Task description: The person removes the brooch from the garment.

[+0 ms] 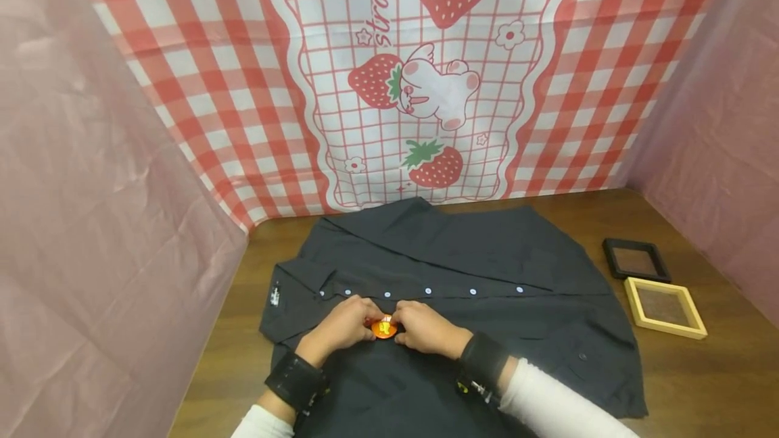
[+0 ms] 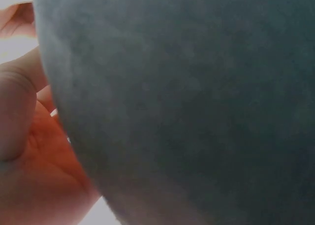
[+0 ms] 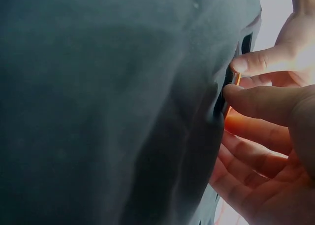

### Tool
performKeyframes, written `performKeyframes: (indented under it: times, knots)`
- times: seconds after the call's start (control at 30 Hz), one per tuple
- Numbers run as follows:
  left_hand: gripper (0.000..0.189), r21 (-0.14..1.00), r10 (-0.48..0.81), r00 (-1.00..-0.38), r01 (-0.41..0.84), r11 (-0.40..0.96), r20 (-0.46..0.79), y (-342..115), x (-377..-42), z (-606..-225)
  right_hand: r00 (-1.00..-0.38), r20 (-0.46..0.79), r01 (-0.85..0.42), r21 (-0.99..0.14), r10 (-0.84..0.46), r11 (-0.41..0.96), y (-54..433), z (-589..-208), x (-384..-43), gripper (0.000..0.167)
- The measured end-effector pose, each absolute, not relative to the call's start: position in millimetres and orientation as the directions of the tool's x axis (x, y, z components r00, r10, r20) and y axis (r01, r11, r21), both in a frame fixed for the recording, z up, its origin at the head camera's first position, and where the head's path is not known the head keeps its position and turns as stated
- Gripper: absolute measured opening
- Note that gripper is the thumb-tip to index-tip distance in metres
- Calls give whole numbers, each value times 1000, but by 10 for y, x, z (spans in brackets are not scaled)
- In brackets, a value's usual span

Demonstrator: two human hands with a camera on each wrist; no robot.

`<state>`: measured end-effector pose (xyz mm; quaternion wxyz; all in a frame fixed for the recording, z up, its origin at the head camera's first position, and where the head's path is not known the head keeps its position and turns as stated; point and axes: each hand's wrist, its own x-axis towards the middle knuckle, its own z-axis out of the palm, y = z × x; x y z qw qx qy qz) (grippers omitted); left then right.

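A dark button-up shirt (image 1: 523, 330) lies spread on the table, collar toward the left and white buttons along its front edge. On its front is a round orange badge (image 1: 384, 328) with a yellow figure. My left hand (image 1: 345, 322) holds the badge's left edge, and my right hand (image 1: 426, 327) pinches its right edge. Seen from the right wrist, both thumbs press at the orange rim (image 3: 230, 107) beside the dark fabric (image 3: 123, 87). Dark cloth (image 2: 187, 97) fills most of the left wrist view and hides the left fingertips.
A black frame (image 1: 637, 260) and a light wooden frame (image 1: 665, 307) lie at the right on the wooden table (image 1: 724, 384). A red checked strawberry cloth (image 1: 426, 174) hangs behind. Pink cloth walls (image 1: 109, 222) stand at both sides.
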<state>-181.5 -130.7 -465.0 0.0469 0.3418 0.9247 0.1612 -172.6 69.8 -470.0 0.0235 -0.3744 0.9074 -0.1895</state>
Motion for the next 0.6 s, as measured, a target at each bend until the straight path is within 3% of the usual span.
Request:
performKeyframes:
  times: [0.33, 0.6]
  knots:
    - [31, 350, 640, -768, 597, 722, -9, -1293, -1791, -4654, -708, 173, -693, -356, -685, 627, 685, -4754, -1745, 10]
    - [30, 321, 649, -761, 620, 716, 22, -1309, -1785, -4653, -680, 128, -717, -324, -722, 617, 672, -4724, -1801, 11]
